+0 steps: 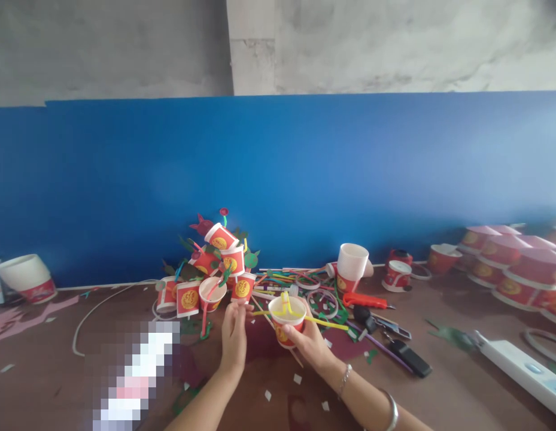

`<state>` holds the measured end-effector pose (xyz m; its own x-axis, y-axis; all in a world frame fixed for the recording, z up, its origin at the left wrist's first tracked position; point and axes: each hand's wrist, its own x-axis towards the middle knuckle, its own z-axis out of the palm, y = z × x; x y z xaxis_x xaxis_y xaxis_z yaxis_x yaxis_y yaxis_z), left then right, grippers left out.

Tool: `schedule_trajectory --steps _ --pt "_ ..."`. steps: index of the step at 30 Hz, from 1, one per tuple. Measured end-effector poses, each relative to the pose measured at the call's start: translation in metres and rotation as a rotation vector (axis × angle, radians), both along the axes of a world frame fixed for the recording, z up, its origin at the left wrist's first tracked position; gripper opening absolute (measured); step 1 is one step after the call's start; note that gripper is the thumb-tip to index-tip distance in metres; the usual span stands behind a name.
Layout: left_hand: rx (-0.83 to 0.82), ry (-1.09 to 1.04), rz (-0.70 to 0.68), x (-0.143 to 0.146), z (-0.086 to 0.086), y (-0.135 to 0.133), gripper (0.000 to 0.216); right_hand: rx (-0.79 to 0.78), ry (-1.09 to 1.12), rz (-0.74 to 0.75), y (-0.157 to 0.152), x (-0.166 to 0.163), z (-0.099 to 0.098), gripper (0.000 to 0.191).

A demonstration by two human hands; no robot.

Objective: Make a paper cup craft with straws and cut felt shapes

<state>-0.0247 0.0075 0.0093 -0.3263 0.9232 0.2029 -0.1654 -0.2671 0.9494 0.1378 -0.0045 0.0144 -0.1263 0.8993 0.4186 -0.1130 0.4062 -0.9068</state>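
Observation:
In my right hand [311, 341] is a small red and white paper cup [282, 335], held upright just above the table with fingers and thumb wrapped round its side. Yellow straws [327, 323] run across the cup, poking out at both sides, and a bent yellow piece [285, 302] stands up at its middle. My left hand [234, 338] is to the left of the cup, its fingers drawn together at the straw's left end. Behind that hand stands a pile of red paper cups [188, 299] decorated with straws and green and red paper shapes.
Loose coloured straws [282, 276] lie along the blue wall [278, 179]. At right are stacked white cups [352, 260], a red-handled cutter [365, 300], keys with a black fob [410, 357], a white glue gun [520, 362] and rows of pink-topped cups [511, 290]. Paper scraps [297, 379] litter the table.

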Motion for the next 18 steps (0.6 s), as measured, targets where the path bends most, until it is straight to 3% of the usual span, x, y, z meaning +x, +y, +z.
schedule_trajectory --steps 2,4,6,8,12,18 --pt "-0.068 -0.186 -0.043 0.007 -0.004 0.003 0.037 -0.01 0.002 0.006 0.001 -0.001 -0.002 0.055" --pt "-0.12 -0.336 -0.209 0.017 -0.005 0.002 0.041 -0.03 -0.011 -0.005 0.001 -0.001 -0.003 0.053" --pt "-0.135 -0.345 -0.413 0.025 -0.004 -0.004 0.046 -0.046 -0.049 -0.008 0.001 -0.001 -0.003 0.052" --pt "-0.118 -0.279 -0.5 0.028 -0.002 -0.012 0.045 -0.049 -0.089 0.014 0.001 0.0 -0.002 0.052" --pt "-0.049 -0.192 -0.454 0.025 0.003 -0.018 0.042 -0.044 -0.157 0.05 0.001 0.001 -0.004 0.053" --pt "-0.023 -0.273 -0.396 0.016 0.006 -0.006 0.031 -0.122 -0.219 0.09 -0.002 -0.001 -0.016 0.044"
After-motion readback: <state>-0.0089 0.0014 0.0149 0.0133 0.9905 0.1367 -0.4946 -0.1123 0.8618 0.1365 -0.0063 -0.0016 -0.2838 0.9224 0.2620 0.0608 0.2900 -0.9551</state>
